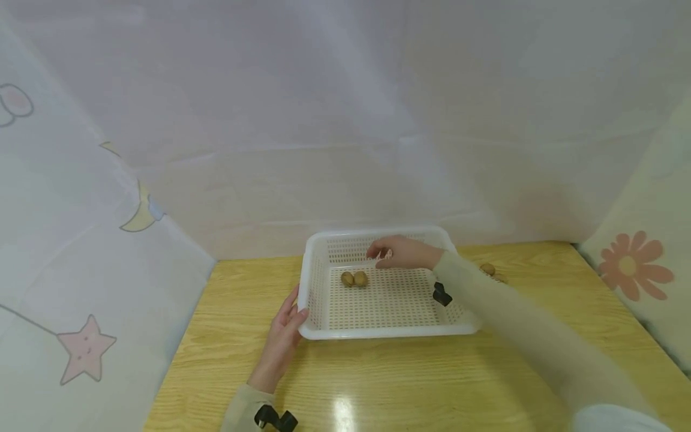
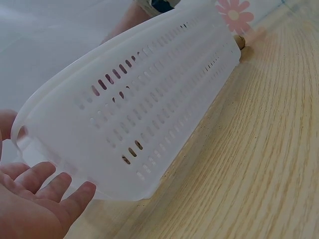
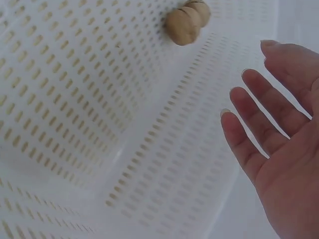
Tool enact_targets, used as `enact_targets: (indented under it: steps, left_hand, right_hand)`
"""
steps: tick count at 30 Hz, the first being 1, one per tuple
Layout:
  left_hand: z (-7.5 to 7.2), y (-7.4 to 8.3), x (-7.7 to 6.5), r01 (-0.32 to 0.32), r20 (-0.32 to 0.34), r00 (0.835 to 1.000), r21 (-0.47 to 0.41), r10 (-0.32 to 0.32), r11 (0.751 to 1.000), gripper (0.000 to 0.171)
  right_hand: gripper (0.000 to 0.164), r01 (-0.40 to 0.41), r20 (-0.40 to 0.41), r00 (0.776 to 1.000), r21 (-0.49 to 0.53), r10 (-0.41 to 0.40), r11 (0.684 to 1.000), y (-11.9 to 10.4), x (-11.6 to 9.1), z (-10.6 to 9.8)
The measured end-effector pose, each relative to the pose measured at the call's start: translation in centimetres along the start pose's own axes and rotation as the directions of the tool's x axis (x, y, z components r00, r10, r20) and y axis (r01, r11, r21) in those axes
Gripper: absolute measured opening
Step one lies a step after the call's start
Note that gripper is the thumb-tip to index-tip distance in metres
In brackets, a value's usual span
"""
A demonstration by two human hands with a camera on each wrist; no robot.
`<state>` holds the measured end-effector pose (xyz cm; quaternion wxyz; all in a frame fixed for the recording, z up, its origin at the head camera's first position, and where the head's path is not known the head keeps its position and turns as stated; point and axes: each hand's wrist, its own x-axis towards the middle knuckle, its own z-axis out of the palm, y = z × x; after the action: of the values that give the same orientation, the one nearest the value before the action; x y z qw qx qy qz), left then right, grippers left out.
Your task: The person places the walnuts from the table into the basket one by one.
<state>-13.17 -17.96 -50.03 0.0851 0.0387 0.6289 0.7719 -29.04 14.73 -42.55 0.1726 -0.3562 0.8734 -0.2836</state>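
A white perforated plastic basket (image 1: 388, 332) stands on the wooden table near the back wall. Two walnuts (image 1: 354, 279) lie side by side on its bottom, left of the middle. My left hand (image 1: 284, 330) holds the basket's left end, thumb at the rim and fingers along the outside. In the left wrist view, those fingers (image 2: 77, 199) are beneath the rim. My right hand (image 1: 407, 252) hovers over the back part of the basket, its fingers relaxed and spread, with nothing in them. From the right wrist, the walnuts (image 3: 183, 25) show beyond the fingertips.
More walnuts (image 1: 488, 269) sit on the table just right of the basket, partly behind my right sleeve (image 1: 518, 318). A pale cloth wall (image 1: 345, 186) rises close behind the basket. Bare wood table (image 1: 378, 384) extends in front of it.
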Motion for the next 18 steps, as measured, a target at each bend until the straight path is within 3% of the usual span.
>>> enact_targets:
  steps: [11, 18]
  left_hand:
    - [0.0, 0.0, 0.1, -0.004, -0.003, 1.0, 0.013, 0.004, 1.0, 0.066]
    - [-0.1, 0.2, 0.2, -0.008, -0.004, 1.0, 0.012, 0.008, 1.0, 0.065]
  right_hand:
    - [0.03, 0.02, -0.094, 0.995, 0.019, -0.018, 1.0, -0.8, -5.1, -4.0]
    - [0.028, -0.007, -0.158, 0.987, -0.027, 0.003, 1.0, 0.1, -9.6, -4.8]
